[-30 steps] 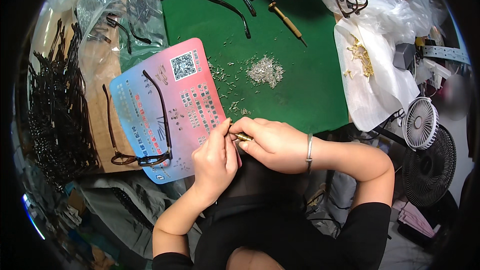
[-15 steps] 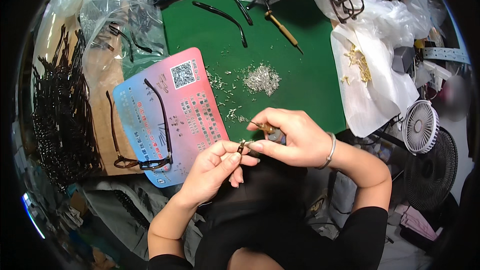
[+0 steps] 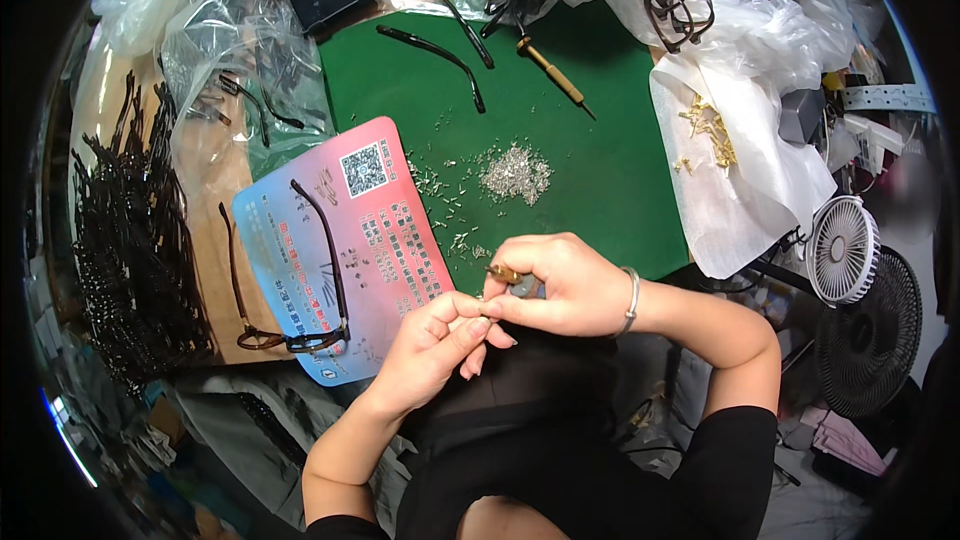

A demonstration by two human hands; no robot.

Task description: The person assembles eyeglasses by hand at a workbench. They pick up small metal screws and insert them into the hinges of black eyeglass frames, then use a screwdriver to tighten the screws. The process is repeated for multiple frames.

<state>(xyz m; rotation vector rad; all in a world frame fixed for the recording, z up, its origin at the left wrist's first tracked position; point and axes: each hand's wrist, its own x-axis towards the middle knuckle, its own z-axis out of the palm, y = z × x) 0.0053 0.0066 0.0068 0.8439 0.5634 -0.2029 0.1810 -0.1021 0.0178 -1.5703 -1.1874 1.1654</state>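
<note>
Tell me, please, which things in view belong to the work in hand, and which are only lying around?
Likely in the work:
brass-coloured tool in the right hand
small silver pieces on the green mat
glasses on the printed card
Anything between the fingers of the left hand is too hidden to tell.

Apparently just lying about:
white fan
black fan
pink cloth

Mat (image 3: pixel 610 210) on bench (image 3: pixel 210 210), screw pile (image 3: pixel 515 173) mid-mat. Card (image 3: pixel 375 230) left of pile, overlapping mat's left edge; glasses frame (image 3: pixel 290 343) lies part on card, part on bench. Temple bundle (image 3: pixel 140 240) far left. Two loose temples (image 3: pixel 440 50) at mat's back, screwdriver (image 3: pixel 548 70) right of them. Sheet (image 3: pixel 740 205) right, metal pieces (image 3: pixel 712 130) on it. Left hand (image 3: pixel 435 345) and right hand (image 3: pixel 565 285) meet in front, tool (image 3: pixel 505 274) in right, apparently small part (image 3: pixel 482 299) between fingertips.
</note>
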